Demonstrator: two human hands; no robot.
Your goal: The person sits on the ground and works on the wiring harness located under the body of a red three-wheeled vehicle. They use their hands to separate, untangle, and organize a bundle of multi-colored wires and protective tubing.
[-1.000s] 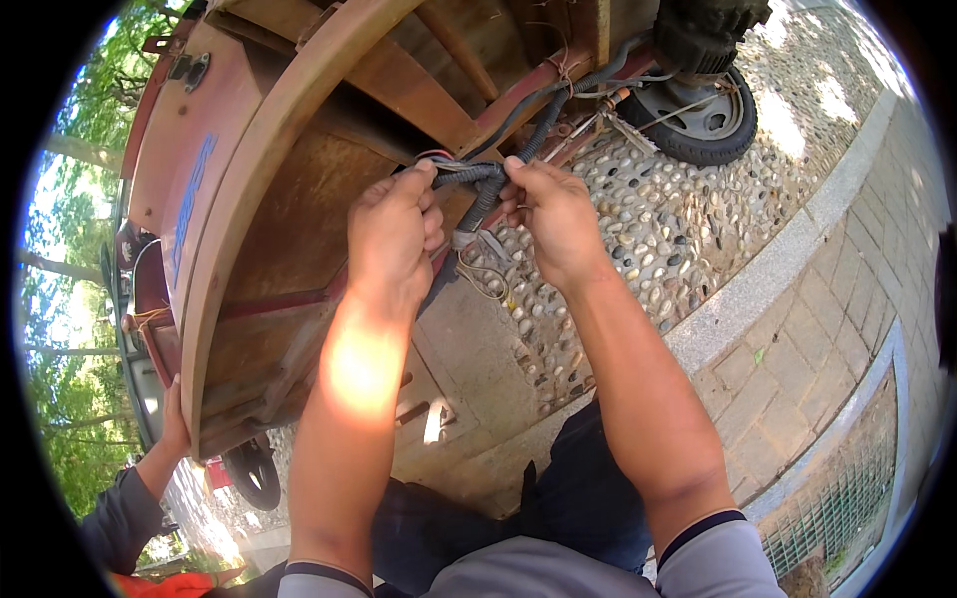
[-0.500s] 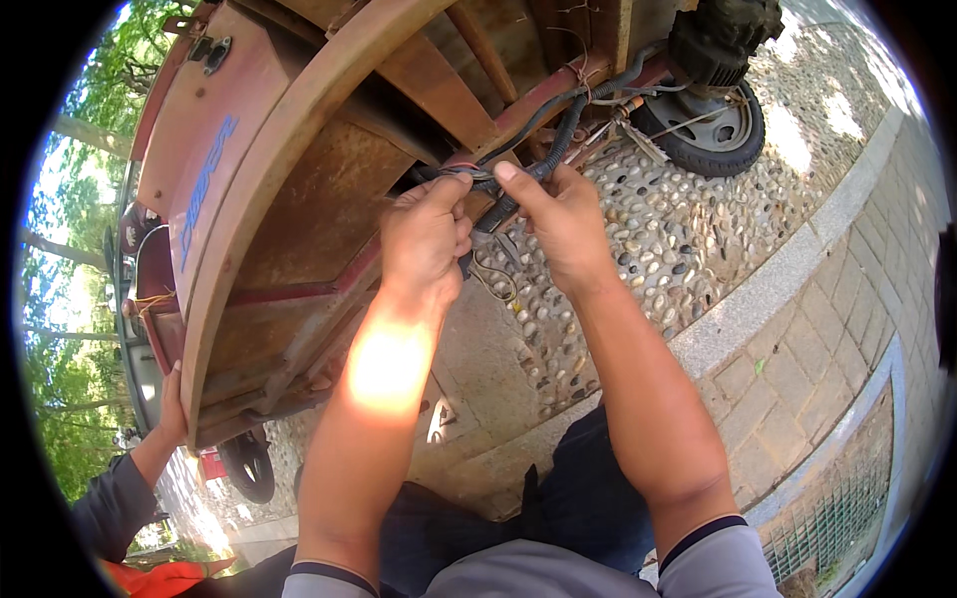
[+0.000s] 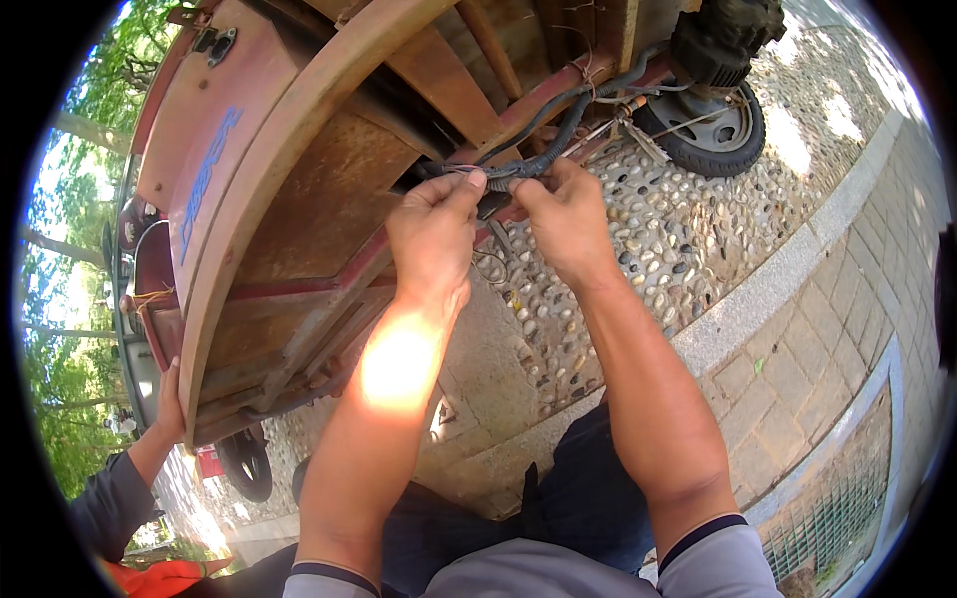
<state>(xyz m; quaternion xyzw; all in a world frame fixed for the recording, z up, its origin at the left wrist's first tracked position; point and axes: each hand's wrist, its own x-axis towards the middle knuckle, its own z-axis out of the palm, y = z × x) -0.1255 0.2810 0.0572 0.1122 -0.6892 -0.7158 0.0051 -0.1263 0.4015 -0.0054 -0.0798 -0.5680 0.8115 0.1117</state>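
Observation:
Both my hands are at a dark wiring harness [image 3: 565,132] that runs along the underside of a tipped-up cart [image 3: 329,204]. With thumb and fingers pinched, my left hand [image 3: 435,231] grips thin wires [image 3: 457,168] that come out of the harness's sheath. My right hand [image 3: 566,217] is closed on the ribbed black sheath just to the right, its thumb close to my left thumb. Part of the harness is hidden behind my fingers. Below the hands a loose thin cable [image 3: 490,267] hangs in a loop over the ground.
A wheel [image 3: 710,130] with a dark motor housing [image 3: 720,40] is at the upper right. At the left, another person's hand [image 3: 169,404] rests on the cart's edge. A second wheel [image 3: 245,466] shows below it. Pebbled paving [image 3: 658,249] and a stone kerb [image 3: 738,314] lie beneath.
My right thumb has come down from its raised position onto the sheath. My left hand has shifted slightly right, and the wires between my hands have moved a little.

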